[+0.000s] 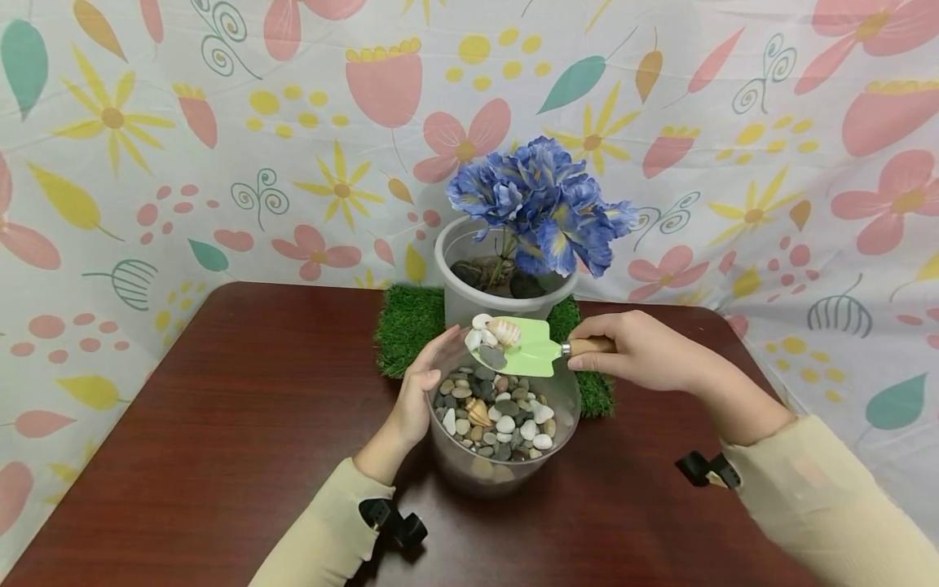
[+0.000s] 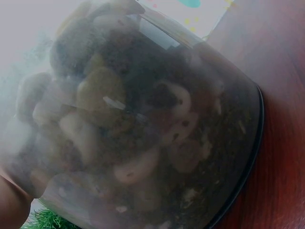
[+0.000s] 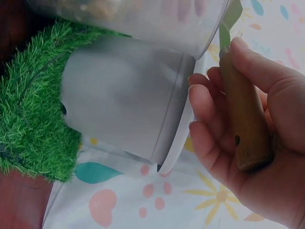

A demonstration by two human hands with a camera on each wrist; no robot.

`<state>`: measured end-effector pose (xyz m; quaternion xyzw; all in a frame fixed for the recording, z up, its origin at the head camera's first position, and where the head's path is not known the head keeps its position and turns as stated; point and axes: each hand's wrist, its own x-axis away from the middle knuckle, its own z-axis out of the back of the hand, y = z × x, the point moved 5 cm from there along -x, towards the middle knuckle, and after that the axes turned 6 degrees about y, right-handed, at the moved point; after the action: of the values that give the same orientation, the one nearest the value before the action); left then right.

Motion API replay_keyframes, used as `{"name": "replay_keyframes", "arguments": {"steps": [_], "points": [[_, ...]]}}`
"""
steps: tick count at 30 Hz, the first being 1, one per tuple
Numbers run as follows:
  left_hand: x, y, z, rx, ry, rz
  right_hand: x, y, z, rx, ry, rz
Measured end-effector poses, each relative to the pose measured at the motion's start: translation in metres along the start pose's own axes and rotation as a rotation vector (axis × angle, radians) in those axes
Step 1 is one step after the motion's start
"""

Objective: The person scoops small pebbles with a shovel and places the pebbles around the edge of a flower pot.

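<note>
My right hand (image 1: pixel 638 350) grips the wooden handle (image 3: pixel 245 114) of a small trowel with a light green blade (image 1: pixel 535 350). On the blade lie a striped seashell (image 1: pixel 504 331) and several white and grey stones. The trowel is held level above a clear plastic tub (image 1: pixel 477 481) of mixed pebbles (image 1: pixel 506 408), among which sits an orange-tan shell (image 1: pixel 478 412). My left hand (image 1: pixel 414 395) holds the tub's left side near the rim. In the left wrist view the tub's wall (image 2: pixel 228 143) fills most of the picture, with blurred stones behind it.
Behind the tub stands a white pot (image 1: pixel 462 306) of blue artificial flowers (image 1: pixel 543 204) on a green turf mat (image 1: pixel 411 326). The dark red-brown table (image 1: pixel 220 456) ends at a flower-printed cloth backdrop (image 1: pixel 242 147). Black wrist cameras sit on both sleeves.
</note>
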<state>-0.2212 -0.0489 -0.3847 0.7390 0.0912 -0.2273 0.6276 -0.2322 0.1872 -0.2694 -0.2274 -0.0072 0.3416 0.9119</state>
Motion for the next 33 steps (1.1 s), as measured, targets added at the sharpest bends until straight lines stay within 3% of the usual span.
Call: {"name": "replay_keyframes", "arguments": {"steps": [10,33], "points": [[0.001,0.000,-0.001,0.037,-0.017,0.017,-0.005,0.006,0.000,-0.003,-0.009,-0.077],[0.000,0.002,-0.001,0.049,-0.025,-0.013,-0.014,0.011,-0.008,0.021,0.035,-0.078]]}}
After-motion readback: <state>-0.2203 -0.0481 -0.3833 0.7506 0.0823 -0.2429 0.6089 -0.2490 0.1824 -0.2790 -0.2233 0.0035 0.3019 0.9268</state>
